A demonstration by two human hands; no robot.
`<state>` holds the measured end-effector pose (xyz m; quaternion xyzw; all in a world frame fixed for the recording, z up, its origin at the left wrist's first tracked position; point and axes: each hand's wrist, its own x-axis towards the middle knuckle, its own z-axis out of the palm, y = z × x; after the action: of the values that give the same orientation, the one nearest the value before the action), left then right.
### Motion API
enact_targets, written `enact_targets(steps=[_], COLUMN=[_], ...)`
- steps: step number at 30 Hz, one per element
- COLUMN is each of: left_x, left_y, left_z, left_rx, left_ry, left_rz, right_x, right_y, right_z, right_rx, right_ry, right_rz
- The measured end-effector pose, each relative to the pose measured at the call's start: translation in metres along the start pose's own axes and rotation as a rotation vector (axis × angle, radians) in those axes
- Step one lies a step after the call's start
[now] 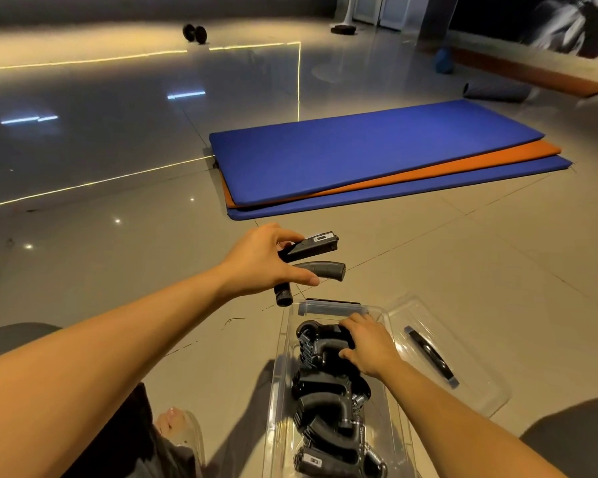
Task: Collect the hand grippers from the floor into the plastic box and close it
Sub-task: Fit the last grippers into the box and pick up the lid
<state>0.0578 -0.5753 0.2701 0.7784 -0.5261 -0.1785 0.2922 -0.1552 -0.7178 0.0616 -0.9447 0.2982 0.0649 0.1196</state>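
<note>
A black hand gripper (316,257) with two handles and a knob is held above the tiled floor, just beyond the box. My left hand (266,258) grips it with fingers and thumb curled round it. The clear plastic box (278,391) stands on the floor near me with several black hand grippers (328,405) piled inside. Inside the box, my right hand (368,343) holds the top hand gripper (325,341) at its handle. The clear lid (463,381), with a dark handle, lies flat on the floor to the right of the box.
Stacked blue and orange exercise mats (377,157) lie on the floor beyond the box. A dumbbell (194,32) sits far back, a rolled grey mat (497,91) and a blue object (443,60) at the far right. My bare foot (173,422) is at the lower left.
</note>
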Motion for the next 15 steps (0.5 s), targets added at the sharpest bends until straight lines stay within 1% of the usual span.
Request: enact_targets(steps=[3,5,7,9,11,13,15], left_x=[0.003,0.005,0.007,0.009,0.011,0.015,0.019], left_y=[0.0,0.0,-0.001,-0.001,0.0,0.003,0.008], left_z=[0.001,0.003,0.006,0.009,0.012,0.016,0.021], left_rx=[-0.022,-0.032,-0.021,0.012,0.041,0.06,0.067], left_ry=[-0.003,-0.008,-0.01,-0.01,-0.011,-0.018,-0.016], left_rz=[-0.014,-0.009,-0.003,0.007,0.018,0.026,0.035], right_x=[0.002,0.002,0.004,0.008,0.004,-0.006,-0.018], right_y=[-0.003,-0.009,-0.013,-0.013,-0.013,-0.013,-0.015], right_z=[-0.005,-0.019,-0.051,-0.102,-0.156,-0.196,-0.214], right_rx=[0.001,0.109,0.33,0.63,0.875,1.063,1.127], right_ry=[-0.02,-0.024,-0.002,0.03,0.092,0.091,0.028], right_rz=[0.024,0.044,0.091,0.129,0.129,0.094,0.048])
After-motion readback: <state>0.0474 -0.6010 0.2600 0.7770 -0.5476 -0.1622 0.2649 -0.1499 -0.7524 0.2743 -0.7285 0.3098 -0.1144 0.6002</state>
